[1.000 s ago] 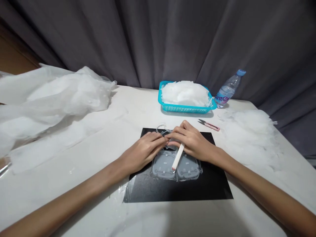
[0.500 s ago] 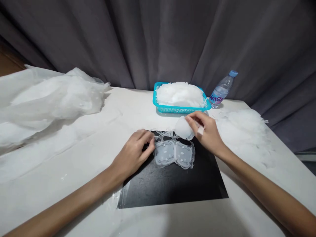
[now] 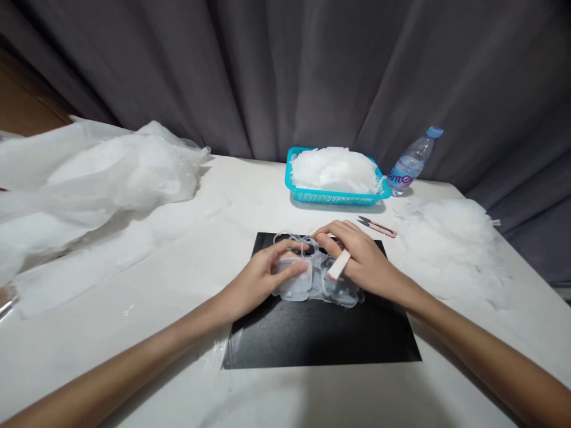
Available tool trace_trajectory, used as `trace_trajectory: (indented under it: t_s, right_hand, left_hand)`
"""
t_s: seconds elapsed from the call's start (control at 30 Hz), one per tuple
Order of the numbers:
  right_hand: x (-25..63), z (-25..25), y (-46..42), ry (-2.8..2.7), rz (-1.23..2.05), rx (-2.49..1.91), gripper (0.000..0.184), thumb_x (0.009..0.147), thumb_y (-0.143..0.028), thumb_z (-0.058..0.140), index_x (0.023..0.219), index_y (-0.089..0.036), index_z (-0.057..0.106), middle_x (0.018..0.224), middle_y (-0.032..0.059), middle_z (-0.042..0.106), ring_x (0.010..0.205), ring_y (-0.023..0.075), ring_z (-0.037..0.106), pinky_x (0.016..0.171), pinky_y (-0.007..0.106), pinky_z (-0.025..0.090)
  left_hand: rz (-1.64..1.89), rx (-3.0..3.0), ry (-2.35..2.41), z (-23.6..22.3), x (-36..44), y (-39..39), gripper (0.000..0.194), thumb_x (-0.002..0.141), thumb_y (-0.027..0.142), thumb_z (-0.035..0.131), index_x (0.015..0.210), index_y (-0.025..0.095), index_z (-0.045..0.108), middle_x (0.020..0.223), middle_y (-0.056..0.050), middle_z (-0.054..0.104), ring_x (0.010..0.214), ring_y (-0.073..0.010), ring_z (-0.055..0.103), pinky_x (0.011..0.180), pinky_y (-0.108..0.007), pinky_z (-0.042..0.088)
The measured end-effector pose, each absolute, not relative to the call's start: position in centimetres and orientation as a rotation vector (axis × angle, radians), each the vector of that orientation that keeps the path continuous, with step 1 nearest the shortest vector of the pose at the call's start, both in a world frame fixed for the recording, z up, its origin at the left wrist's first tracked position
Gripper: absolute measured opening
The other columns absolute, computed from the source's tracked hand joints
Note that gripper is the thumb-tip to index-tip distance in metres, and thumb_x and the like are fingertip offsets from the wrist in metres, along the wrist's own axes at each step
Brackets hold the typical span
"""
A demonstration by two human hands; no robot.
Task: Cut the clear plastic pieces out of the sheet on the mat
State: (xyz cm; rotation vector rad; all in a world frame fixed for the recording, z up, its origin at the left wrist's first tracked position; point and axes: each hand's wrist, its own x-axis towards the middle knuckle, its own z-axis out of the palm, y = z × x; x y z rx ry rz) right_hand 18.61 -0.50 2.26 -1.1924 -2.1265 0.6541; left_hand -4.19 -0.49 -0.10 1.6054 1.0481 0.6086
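A translucent moulded plastic sheet (image 3: 312,284) with rounded pockets lies on a black mat (image 3: 321,330) in the middle of the white table. My left hand (image 3: 263,276) rests on the sheet's left pocket, fingers curled and gripping it. My right hand (image 3: 359,258) is on the sheet's upper right, fingers bent over it, with a white stick-like tool (image 3: 339,264) tucked between them. Both hands meet near the sheet's top edge.
A turquoise basket (image 3: 335,195) heaped with white pieces stands behind the mat. Small pink snips (image 3: 378,225) lie to its right, near a water bottle (image 3: 413,161). Crumpled white plastic (image 3: 89,178) fills the left; loose white scraps (image 3: 450,238) cover the right.
My right hand came back from the basket side, where it held a detached white piece, down onto the sheet. My left hand moved further onto the sheet's left pocket.
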Motion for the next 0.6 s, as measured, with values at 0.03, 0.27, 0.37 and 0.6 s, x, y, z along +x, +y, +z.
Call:
trace_trajectory:
  t_s: [0.03,0.27,0.37,0.6]
  right_hand:
    - [18.7,2.2,0.0,-2.163,0.687,-1.231,0.025,0.109,-0.035,0.052,0.096,-0.021,0.069,0.099,0.0059,0.074,0.099,0.0236,0.062,0.088,0.037,0.043]
    - [18.1,0.5,0.8,-2.03,1.247,-1.147,0.017,0.097,-0.033,0.069,0.088,-0.019,0.073,0.082,-0.0008,0.07,0.076,0.0159,0.059,0.071,0.028,0.04]
    - [18.3,0.5,0.8,-2.062,1.221,-1.137,0.018,0.1,-0.032,0.065,0.089,-0.019,0.068,0.082,-0.0004,0.067,0.077,0.0161,0.059,0.071,0.028,0.04]
    - [17.4,-0.7,0.5,-2.343,0.709,-1.307,0.015,0.108,-0.025,0.05,0.097,-0.019,0.059,0.099,0.0076,0.068,0.096,0.0235,0.061,0.083,0.035,0.042]
  left_hand:
    - [0.593,1.623,1.041,-0.1,-4.3,-0.6,0.041,0.098,0.05,0.066,0.128,0.022,0.059,0.107,-0.004,0.079,0.085,-0.019,0.068,0.074,-0.029,0.05]
    - [0.564,1.75,1.055,0.3,-4.1,-1.3,0.031,0.103,0.047,0.059,0.12,0.023,0.049,0.086,0.002,0.077,0.061,-0.0128,0.059,0.057,-0.023,0.039]
    - [0.608,1.824,1.057,-0.1,-4.0,-1.7,0.023,0.105,0.045,0.056,0.11,0.023,0.054,0.086,0.002,0.075,0.065,-0.0136,0.063,0.057,-0.023,0.042]
    - [0.696,2.326,0.943,-1.4,-3.9,-3.8,0.021,0.106,0.022,0.04,0.108,0.019,0.061,0.093,-0.007,0.071,0.085,-0.0224,0.069,0.072,-0.032,0.052]
